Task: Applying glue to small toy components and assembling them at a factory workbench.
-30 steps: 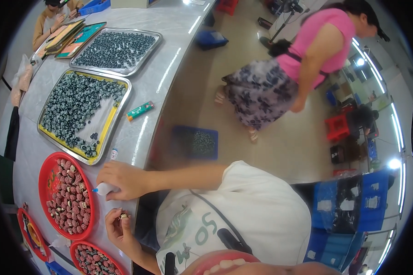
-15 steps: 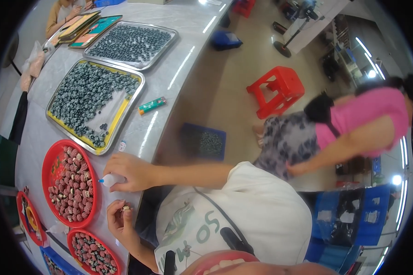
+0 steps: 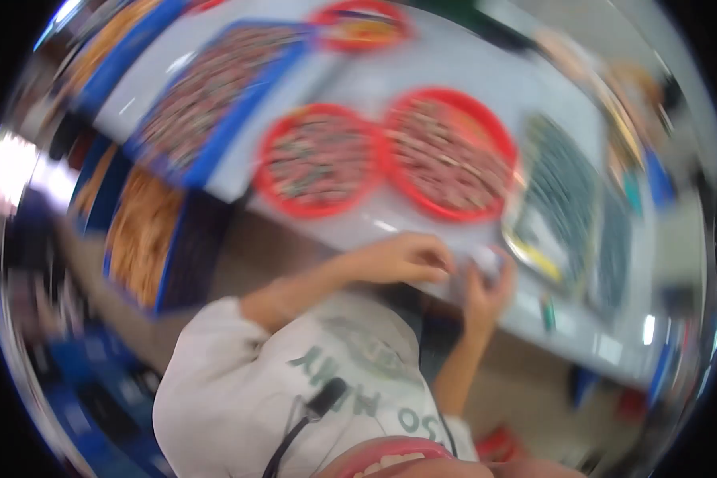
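Observation:
The view is smeared by motion. My left hand [image 3: 410, 257] is over the table's near edge, its fingers curled together; anything in them is too blurred to make out. Close on its right, my right hand [image 3: 486, 293] is closed around a small white squeeze bottle [image 3: 486, 260]. Beyond my hands, two red round basins stand side by side on the grey table: a smaller left basin [image 3: 309, 210] and a larger right basin [image 3: 446, 213]. Both hold many small pinkish pieces, with pale and dark ones mixed into the smaller basin.
At right, a metal tray [image 3: 540, 261] with yellow lining holds dark bluish pieces, with a second tray [image 3: 613, 247] beside it. A small green packet [image 3: 548, 313] lies nearby. Left are a blue crate [image 3: 233, 139] of pinkish pieces and a bin of orange-brown items [image 3: 145, 231]. Another red basin [image 3: 406, 33] sits farther back.
My view has swung left, bringing the blue crate and bins into sight. My right hand still has the bottle; my left hand, earlier pinching a small pale piece, stays close to it.

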Available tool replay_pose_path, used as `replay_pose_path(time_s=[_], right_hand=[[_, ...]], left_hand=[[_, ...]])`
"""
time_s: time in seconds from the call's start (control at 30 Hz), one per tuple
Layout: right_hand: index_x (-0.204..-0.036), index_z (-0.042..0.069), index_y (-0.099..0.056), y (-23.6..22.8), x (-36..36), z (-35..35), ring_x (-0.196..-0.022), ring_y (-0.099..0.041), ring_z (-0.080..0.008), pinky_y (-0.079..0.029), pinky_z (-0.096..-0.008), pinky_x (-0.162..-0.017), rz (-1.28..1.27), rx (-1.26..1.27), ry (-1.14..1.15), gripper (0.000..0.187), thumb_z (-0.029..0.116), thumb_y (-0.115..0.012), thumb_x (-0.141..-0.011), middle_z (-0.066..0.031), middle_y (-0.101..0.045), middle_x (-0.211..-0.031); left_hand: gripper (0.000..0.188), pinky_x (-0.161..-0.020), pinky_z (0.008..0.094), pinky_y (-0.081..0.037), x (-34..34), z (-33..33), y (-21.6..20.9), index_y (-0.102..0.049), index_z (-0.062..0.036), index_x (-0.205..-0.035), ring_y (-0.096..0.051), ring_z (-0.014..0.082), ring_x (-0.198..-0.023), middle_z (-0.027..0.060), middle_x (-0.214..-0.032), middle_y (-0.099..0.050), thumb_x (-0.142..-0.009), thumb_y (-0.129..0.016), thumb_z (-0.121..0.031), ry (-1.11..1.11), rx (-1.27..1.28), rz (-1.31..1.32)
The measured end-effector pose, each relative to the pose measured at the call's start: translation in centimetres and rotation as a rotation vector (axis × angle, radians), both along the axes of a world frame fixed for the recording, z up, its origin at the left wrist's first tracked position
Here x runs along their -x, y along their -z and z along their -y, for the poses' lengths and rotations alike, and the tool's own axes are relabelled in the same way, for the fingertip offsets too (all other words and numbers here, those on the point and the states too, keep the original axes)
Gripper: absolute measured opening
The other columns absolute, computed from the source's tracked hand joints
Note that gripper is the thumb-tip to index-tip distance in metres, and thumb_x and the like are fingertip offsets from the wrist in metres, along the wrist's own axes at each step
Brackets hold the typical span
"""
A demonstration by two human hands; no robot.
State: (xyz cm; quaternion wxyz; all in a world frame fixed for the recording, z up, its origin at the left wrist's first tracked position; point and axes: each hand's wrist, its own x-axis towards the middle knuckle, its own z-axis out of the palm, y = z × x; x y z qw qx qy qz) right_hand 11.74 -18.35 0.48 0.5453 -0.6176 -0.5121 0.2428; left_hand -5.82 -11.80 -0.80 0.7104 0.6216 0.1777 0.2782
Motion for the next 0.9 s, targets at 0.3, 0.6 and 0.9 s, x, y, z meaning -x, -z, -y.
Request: replay_pose_path(time_s=[0.3,0.6,0.9], right_hand=[[-0.094,-0.004,-0.051,0.6,0.6,0.4,-0.073,-0.050,-0.0152,-0.043,-0.0284,-0.067,0.036,0.016,-0.075,0.022,0.013,-0.060,-0.081,-0.0082,-0.055,-0.083],[-0.114,-0.004,-0.047,0.5,-0.9,0.6,-0.093,-0.053,-0.0233,-0.042,-0.0328,-0.082,0.125,0.153,-0.180,0.043,0.024,-0.058,-0.084,-0.0156,-0.054,-0.107],[-0.095,-0.006,-0.052,2.7,-2.0,-1.2,-0.078,-0.054,-0.0216,-0.044,-0.0334,-0.069,0.000,-0.100,-0.272,0.032,0.018,-0.064,-0.078,-0.0153,-0.057,-0.088]], left_hand=[[0.020,-0.065,0.0264,-0.047,0.5,1.5,-0.2,-0.060,0.0001,-0.092,-0.059,0.0134,-0.075,0.0074,-0.084,-0.062,-0.076,-0.062,-0.011,-0.157,-0.111,0.074],[0.020,-0.066,0.0268,-0.048,-1.5,0.9,0.8,-0.060,0.0008,-0.093,-0.061,0.0147,-0.075,0.0094,-0.083,-0.063,-0.076,-0.063,-0.009,-0.177,-0.130,0.122],[0.019,-0.066,0.0275,-0.048,-1.4,0.8,0.4,-0.060,0.0015,-0.092,-0.062,0.0166,-0.074,0.0110,-0.083,-0.063,-0.076,-0.063,-0.008,-0.205,-0.035,0.149]])
